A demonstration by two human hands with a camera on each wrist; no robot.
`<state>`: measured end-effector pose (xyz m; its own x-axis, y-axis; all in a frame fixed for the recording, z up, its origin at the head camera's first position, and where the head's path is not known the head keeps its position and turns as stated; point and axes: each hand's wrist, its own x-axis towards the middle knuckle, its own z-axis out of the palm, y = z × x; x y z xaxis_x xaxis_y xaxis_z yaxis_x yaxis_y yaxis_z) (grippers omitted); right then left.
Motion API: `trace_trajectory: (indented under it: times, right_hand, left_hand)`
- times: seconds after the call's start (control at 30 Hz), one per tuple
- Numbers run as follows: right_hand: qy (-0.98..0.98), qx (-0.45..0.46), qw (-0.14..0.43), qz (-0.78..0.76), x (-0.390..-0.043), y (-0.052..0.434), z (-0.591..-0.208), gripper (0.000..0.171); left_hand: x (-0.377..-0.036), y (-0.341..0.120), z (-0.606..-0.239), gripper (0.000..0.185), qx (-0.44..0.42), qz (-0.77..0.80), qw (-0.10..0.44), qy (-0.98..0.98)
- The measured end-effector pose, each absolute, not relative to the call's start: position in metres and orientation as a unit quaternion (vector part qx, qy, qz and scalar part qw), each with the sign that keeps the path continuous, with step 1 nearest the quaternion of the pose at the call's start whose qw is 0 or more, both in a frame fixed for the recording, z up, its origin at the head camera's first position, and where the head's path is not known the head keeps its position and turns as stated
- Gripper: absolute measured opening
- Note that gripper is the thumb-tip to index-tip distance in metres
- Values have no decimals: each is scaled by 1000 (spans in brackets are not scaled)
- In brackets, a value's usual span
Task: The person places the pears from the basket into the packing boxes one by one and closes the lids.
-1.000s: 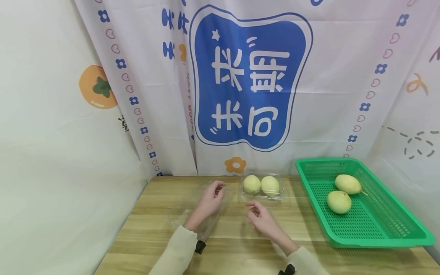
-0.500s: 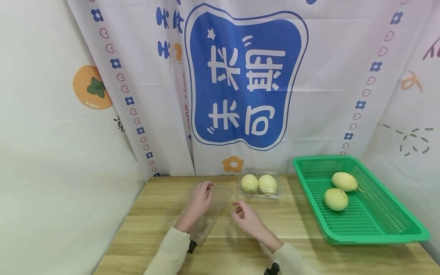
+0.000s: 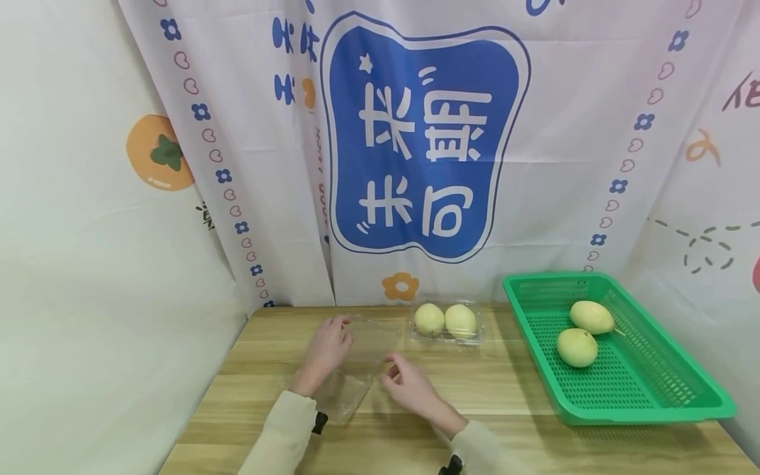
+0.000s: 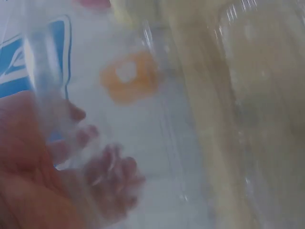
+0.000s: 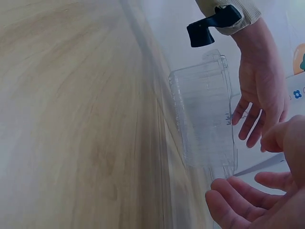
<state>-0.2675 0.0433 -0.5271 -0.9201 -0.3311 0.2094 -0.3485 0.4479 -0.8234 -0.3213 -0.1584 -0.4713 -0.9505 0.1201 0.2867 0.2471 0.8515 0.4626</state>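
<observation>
The empty clear box (image 3: 355, 369) lies on the table (image 3: 510, 422) between both hands, long axis running away from the person. Left hand (image 3: 328, 346) sits at its far left edge, fingers loosely straight, gripping nothing; right hand (image 3: 406, 386), relaxed too, hovers just right of it.

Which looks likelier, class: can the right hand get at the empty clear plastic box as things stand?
Probably yes. The right hand hangs open just beside the empty clear box, with only bare table between them; the left hand is at the box's far side.
</observation>
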Motion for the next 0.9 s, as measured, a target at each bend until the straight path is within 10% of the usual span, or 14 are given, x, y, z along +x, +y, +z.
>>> trace_trajectory:
  times: [0.9]
  right_hand:
    - [-867, 197, 24, 456, -271, 22, -536, 46]
  left_hand:
    - [-335, -206, -489, 39, -31, -236, 66, -969]
